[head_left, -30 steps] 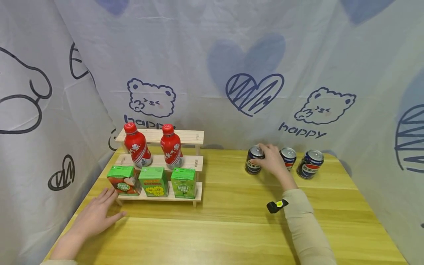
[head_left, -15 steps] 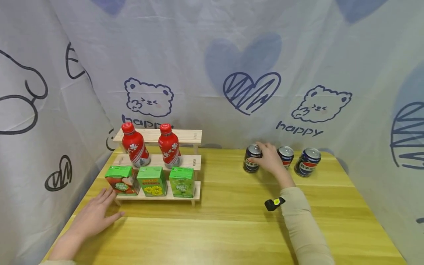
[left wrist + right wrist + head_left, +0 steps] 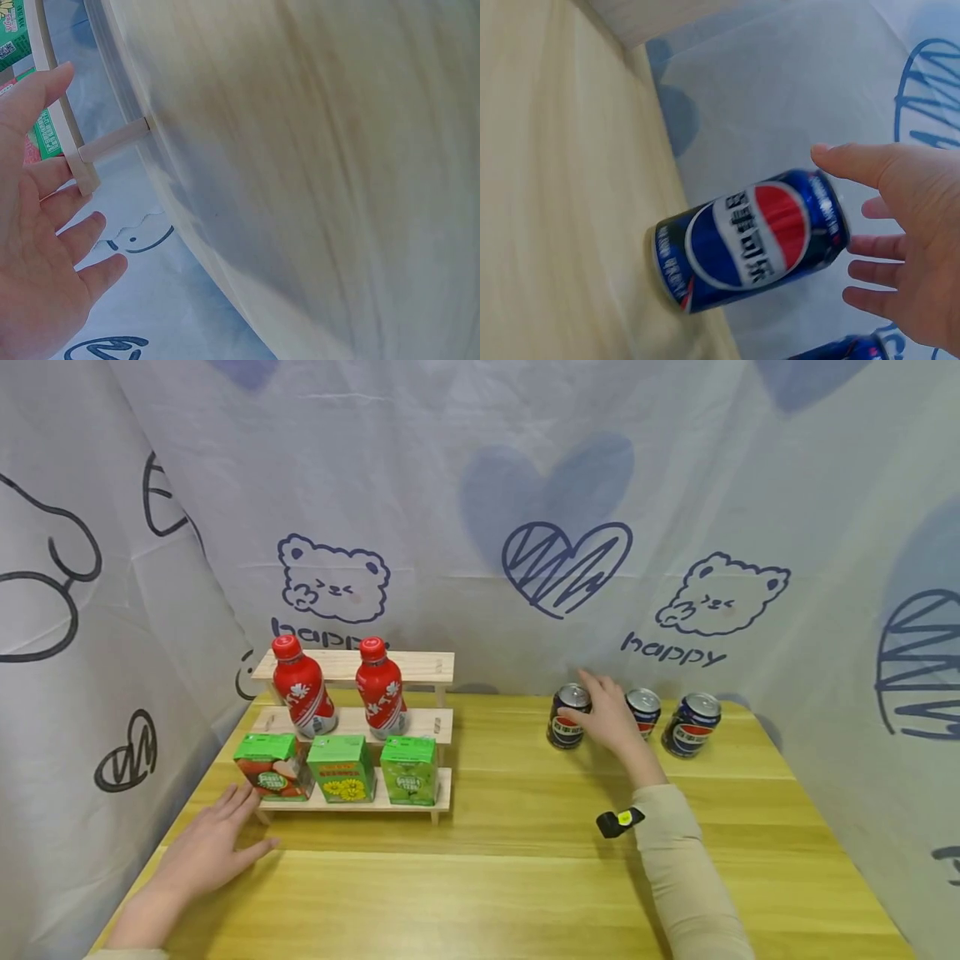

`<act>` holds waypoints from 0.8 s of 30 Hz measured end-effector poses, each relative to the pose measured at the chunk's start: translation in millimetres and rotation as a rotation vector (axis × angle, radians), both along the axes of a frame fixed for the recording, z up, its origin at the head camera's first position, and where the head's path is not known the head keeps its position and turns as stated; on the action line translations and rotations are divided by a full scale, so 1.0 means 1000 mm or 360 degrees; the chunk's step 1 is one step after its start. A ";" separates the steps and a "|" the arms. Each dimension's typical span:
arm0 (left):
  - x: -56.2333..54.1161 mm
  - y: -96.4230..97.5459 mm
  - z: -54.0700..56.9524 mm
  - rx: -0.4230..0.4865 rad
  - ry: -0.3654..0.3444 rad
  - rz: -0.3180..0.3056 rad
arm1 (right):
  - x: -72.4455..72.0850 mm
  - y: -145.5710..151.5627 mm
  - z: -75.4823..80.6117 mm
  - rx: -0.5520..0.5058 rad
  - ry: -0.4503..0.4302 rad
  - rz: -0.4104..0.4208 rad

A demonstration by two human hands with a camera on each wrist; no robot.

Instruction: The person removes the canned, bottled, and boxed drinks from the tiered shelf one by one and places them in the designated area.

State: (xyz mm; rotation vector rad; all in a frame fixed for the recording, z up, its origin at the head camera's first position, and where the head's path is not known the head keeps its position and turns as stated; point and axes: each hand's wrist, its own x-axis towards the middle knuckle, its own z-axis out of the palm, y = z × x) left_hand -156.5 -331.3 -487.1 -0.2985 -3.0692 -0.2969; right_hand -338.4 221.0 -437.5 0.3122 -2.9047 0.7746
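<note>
My right hand (image 3: 611,722) is at the top of the leftmost blue cola can (image 3: 567,728), which stands upright on the table. In the right wrist view its thumb points past the can's upper rim and its fingers are loosely extended behind the top, not curled round it. Fingers extended, my left hand (image 3: 206,852) is at the left front corner of a wooden tiered shelf (image 3: 431,727). In the left wrist view its fingertips are right at the shelf's end, by the apple juice box (image 3: 273,775). Its palm is free of any object.
Two more cola cans (image 3: 692,727) stand right of my right hand, one partly hidden by it. On the shelf, two red bottles (image 3: 381,697) stand behind green drink boxes (image 3: 341,770). A printed cloth (image 3: 480,643) hangs along the table's back. A black strap device (image 3: 618,822) is at my right wrist.
The right hand's fingers have spread and lifted slightly from the leftmost can, which stays in place. My left hand keeps its place at the shelf. The head view has shifted slightly.
</note>
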 end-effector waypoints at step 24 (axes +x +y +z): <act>-0.002 0.000 -0.001 0.0019 -0.0019 0.0011 | 0.026 -0.049 0.075 -0.0093 0.0579 0.0136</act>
